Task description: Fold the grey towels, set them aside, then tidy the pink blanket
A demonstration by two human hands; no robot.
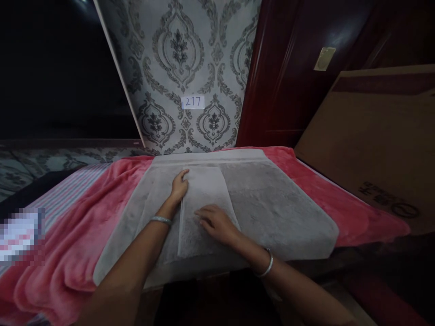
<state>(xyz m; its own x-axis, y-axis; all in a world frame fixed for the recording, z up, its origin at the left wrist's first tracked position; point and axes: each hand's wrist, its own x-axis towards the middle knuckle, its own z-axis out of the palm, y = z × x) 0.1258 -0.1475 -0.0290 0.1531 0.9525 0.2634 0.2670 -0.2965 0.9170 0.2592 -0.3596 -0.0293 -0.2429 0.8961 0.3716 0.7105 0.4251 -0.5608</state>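
A narrow folded light-grey cloth (pixel 207 185), fuzzy like a towel, lies lengthwise on a larger grey plush mat (pixel 272 203). At the cloth's left edge, near its far end, rests my left hand (pixel 179 186), with a finger and the thumb a little apart; its other fingers are partly hidden. My right hand (pixel 217 222) lies over the nearer half of the cloth, palm down, with loosely bent, spread fingers. Neither hand shows a grip on the fabric. Each wrist wears a bracelet.
A pink plush blanket (pixel 88 217) spreads under the mat on both sides, over striped fabric (pixel 76 185) at left. A large cardboard box (pixel 380 140) stands at right. Behind are a dark screen (pixel 61 72), patterned wall (pixel 183 59) and paper label (pixel 193 102).
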